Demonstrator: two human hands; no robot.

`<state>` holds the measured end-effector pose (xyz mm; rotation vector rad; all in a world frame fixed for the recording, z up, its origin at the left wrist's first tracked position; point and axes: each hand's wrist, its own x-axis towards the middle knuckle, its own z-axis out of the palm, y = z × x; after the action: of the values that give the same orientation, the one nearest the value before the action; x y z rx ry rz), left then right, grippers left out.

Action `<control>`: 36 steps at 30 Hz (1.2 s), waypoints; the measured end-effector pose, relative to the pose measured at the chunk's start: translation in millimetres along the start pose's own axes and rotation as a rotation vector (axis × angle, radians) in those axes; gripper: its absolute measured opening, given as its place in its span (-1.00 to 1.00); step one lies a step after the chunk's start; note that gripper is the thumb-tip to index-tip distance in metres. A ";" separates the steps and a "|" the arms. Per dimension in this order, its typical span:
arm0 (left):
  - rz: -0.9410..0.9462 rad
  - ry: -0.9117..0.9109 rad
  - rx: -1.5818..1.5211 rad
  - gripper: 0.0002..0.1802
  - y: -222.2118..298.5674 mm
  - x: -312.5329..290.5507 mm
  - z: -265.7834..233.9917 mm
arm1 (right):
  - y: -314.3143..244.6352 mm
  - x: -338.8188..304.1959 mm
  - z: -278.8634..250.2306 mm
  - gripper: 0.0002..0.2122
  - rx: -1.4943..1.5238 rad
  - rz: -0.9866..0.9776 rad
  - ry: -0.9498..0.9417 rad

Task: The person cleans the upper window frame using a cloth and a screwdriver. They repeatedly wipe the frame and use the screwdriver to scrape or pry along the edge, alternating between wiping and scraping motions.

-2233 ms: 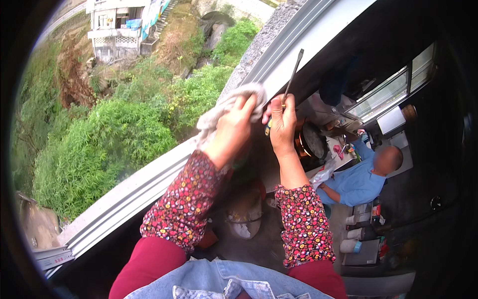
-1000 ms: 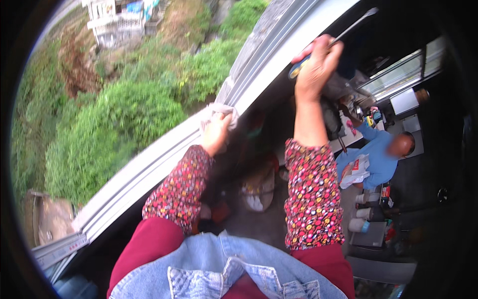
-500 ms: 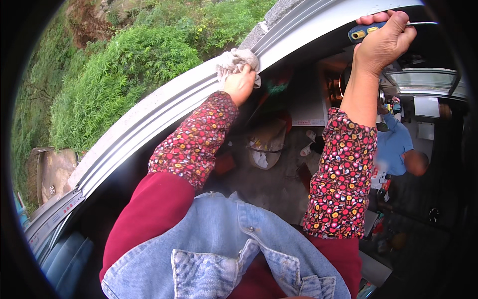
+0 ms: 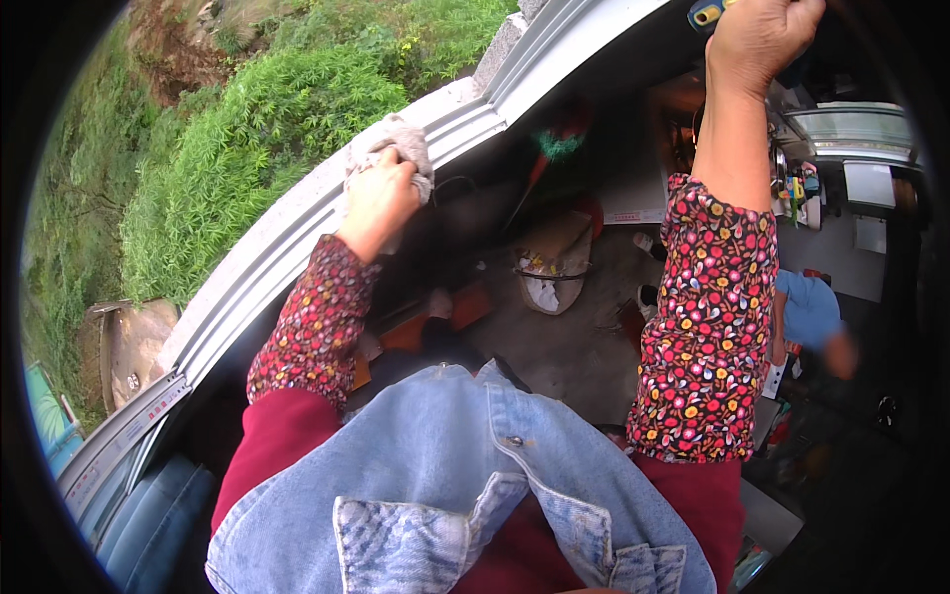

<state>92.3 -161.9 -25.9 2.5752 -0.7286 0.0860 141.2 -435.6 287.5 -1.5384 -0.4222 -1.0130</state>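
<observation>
Pinching a cloth (image 4: 404, 137) over the window rail (image 4: 463, 137), upper centre: left hand (image 4: 384, 198), fingers bent. Clasping a handle (image 4: 707, 14), upper right: right hand (image 4: 757, 48).

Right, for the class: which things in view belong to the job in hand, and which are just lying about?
Job: cloth against the window frame, in the left hand; tool, in the right hand.
Lying about: bin; bright clutter.

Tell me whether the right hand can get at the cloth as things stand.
Probably not right away: the right hand grips a blue-and-yellow tool handle, and the left hand holds the cloth over the white window track.
</observation>
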 end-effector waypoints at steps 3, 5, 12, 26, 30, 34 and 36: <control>-0.144 0.057 -0.301 -0.70 4.4 5.9 -17.2 | -7.2 -4.2 8.1 -0.76 -0.150 -0.132 0.033; -0.120 0.178 -0.535 -0.64 3.8 22.0 -3.5 | 6.5 -0.6 -0.5 -0.76 -0.025 -0.048 0.033; 0.100 0.010 -0.509 -0.58 28.5 84.3 52.4 | -14.8 -9.8 19.6 -0.76 -0.155 -0.152 0.028; 0.336 -0.020 -0.160 -0.72 22.8 88.3 58.8 | -6.2 -14.8 40.6 -0.77 -0.348 -0.411 0.126; 0.332 -0.197 -0.173 -0.54 9.8 87.3 55.4 | -8.0 -19.6 42.3 -0.78 -0.432 -0.446 0.180; 0.469 -0.020 -0.173 -0.52 5.5 86.7 63.0 | -11.4 -18.6 42.4 -0.80 -0.517 -0.451 0.202; 0.358 -0.099 -0.123 -0.53 14.8 80.6 59.4 | -14.1 -21.3 39.5 -0.81 -0.549 -0.443 0.206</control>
<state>150.2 -238.4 -58.3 2.3204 -1.1883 0.0257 133.0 -389.6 282.0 -1.8375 -0.3625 -1.7232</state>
